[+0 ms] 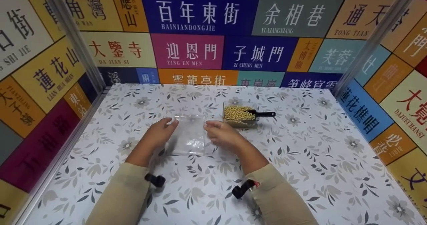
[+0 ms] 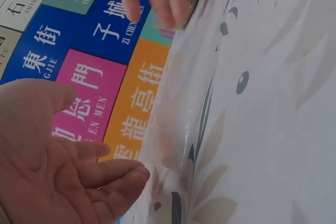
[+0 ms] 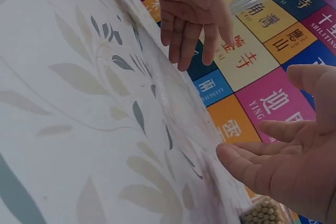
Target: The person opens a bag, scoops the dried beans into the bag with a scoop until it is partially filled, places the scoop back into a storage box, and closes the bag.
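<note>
A clear plastic bag [image 1: 189, 135] lies flat on the patterned tabletop, between the two hands. Beside its left edge is the left hand [image 1: 161, 131], its fingers loosely bent and nothing in them. The right hand [image 1: 223, 134] is just off the bag's right edge, also holding nothing. In the left wrist view the left hand [image 2: 68, 166] shows its palm, thumb and fingers apart. The right wrist view shows the right hand [image 3: 289, 156] with relaxed fingers spread from the thumb. Behind the right hand stands a clear box of yellow beans [image 1: 238, 114].
A black scoop [image 1: 265, 114] rests in the beans, its handle sticking out to the right. The floral tabletop [image 1: 300, 151] is bounded by a back wall [image 1: 200, 15] and side walls covered with coloured sign panels. A black strap [image 1: 155, 180] sits on the left wrist.
</note>
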`<act>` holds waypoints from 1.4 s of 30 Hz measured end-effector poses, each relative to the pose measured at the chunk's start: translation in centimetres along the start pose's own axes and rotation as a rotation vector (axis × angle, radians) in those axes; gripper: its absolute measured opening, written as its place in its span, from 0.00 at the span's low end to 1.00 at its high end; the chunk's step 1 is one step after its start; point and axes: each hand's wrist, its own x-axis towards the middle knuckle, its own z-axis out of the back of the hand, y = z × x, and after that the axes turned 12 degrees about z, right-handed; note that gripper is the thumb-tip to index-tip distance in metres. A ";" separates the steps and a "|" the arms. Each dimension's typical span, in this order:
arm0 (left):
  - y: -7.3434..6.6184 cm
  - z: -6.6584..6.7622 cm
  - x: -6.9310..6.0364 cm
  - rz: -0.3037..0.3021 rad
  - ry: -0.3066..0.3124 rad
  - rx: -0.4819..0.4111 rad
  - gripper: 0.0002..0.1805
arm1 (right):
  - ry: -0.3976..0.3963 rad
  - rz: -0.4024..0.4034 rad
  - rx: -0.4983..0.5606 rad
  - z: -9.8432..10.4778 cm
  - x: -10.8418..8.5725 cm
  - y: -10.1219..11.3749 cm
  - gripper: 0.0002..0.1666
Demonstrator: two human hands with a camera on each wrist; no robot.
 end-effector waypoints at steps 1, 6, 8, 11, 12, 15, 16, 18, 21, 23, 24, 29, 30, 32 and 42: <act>0.0 -0.1 0.1 -0.001 0.001 0.005 0.47 | 0.003 -0.012 0.020 0.0 0.1 -0.2 0.42; 0.0 -0.4 0.4 -0.005 0.011 -0.009 0.46 | -0.004 -0.027 0.144 0.0 0.3 -0.8 0.45; 0.0 -0.4 0.4 0.005 0.017 -0.044 0.44 | -0.005 -0.022 0.174 -0.1 0.3 -0.9 0.45; 0.1 -0.4 0.3 0.027 0.042 -0.098 0.44 | -0.010 -0.022 0.191 -0.2 0.2 -1.1 0.45; 0.2 -0.4 0.3 0.034 0.050 -0.115 0.44 | -0.015 -0.026 0.193 -0.2 0.2 -1.1 0.45; 0.5 -0.3 0.4 0.043 0.063 -0.164 0.44 | -0.030 -0.030 0.205 -0.2 0.3 -1.2 0.43; 0.6 -0.3 0.4 0.046 0.062 -0.186 0.43 | -0.035 -0.030 0.207 -0.2 0.3 -1.2 0.43; 0.7 -0.2 0.5 0.044 0.049 -0.223 0.41 | -0.045 -0.028 0.213 -0.1 0.3 -1.2 0.42; 0.8 -0.1 0.7 0.040 0.018 -0.270 0.38 | -0.063 -0.020 0.216 0.0 0.3 -1.1 0.40; 0.7 -0.1 0.7 0.044 0.001 -0.287 0.37 | -0.071 -0.021 0.223 0.0 0.2 -1.0 0.39; 0.7 -0.1 0.7 0.046 -0.008 -0.295 0.37 | -0.078 -0.019 0.225 0.1 0.2 -1.0 0.38; 0.3 -0.3 0.4 0.048 -0.048 -0.326 0.32 | -0.097 0.021 0.212 0.3 0.4 -1.0 0.33; 0.2 -0.3 0.3 0.047 -0.056 -0.335 0.31 | -0.104 0.033 0.197 0.3 0.4 -0.9 0.32; -0.1 -0.3 0.2 0.047 -0.069 -0.358 0.29 | -0.123 0.057 0.161 0.4 0.5 -0.8 0.28; -0.9 -0.2 -0.2 0.017 -0.120 -0.383 0.18 | -0.226 0.102 0.002 0.4 0.5 0.0 0.17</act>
